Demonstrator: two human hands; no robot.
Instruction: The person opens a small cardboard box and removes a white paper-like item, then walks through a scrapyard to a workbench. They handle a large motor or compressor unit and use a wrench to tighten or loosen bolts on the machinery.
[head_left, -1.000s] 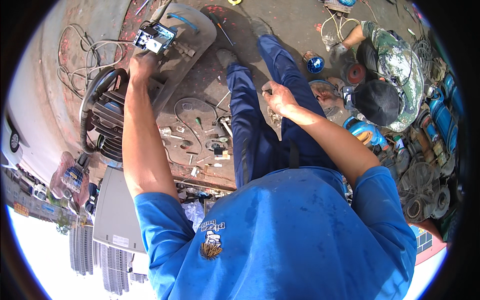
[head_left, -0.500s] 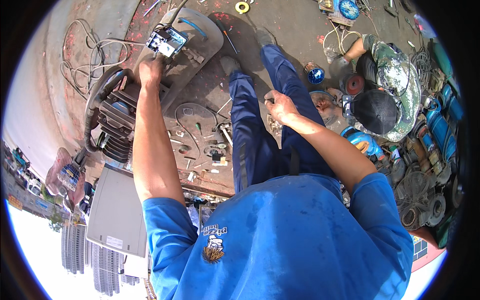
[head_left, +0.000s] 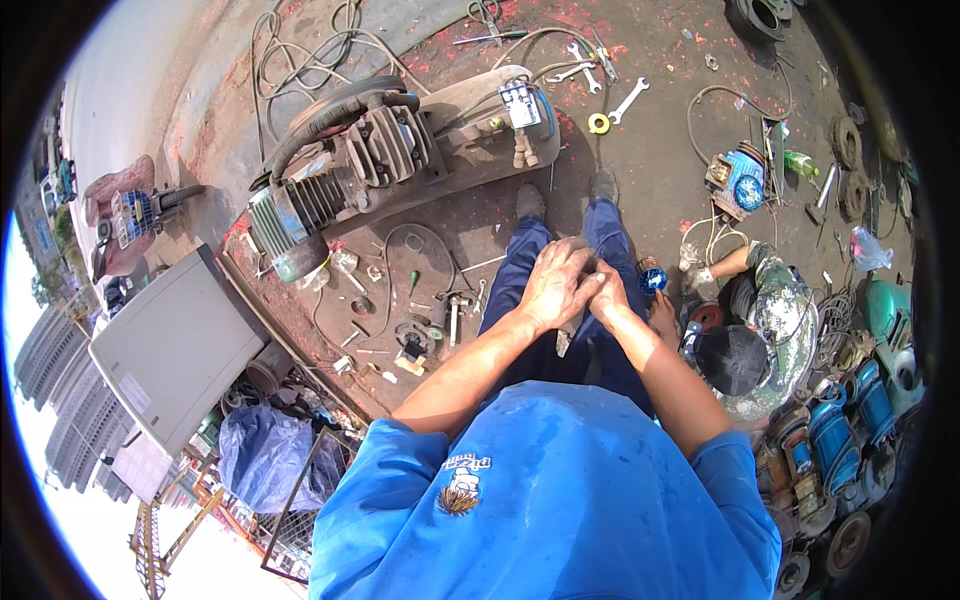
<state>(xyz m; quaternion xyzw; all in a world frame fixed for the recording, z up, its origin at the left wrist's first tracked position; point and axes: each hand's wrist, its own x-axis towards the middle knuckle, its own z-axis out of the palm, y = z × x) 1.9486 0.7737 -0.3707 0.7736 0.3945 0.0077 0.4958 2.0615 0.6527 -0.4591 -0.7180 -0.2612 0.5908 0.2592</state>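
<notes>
**Left hand (head_left: 556,287) and right hand (head_left: 606,297) meet, compressor (head_left: 385,148) ahead-left**

On my feed, both hands have bent fingers and touch above navy trousers (head_left: 610,232); I can't tell whether anything sits between them. The compressor lies apart, ahead and leftward, nearer the left hand, its long axis slanting from near-left to far-right. I see ribbed, grimy metal fins, a smooth rounded tank (head_left: 478,165) and a boxy switch unit (head_left: 520,103) at the far end. Beyond the hands, ahead, lie a shiny steel spanner (head_left: 630,101) and a yellow ring (head_left: 598,124).

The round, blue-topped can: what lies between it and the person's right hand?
In the head view, the navy cloth trouser leg lies between right hand and can.
</notes>
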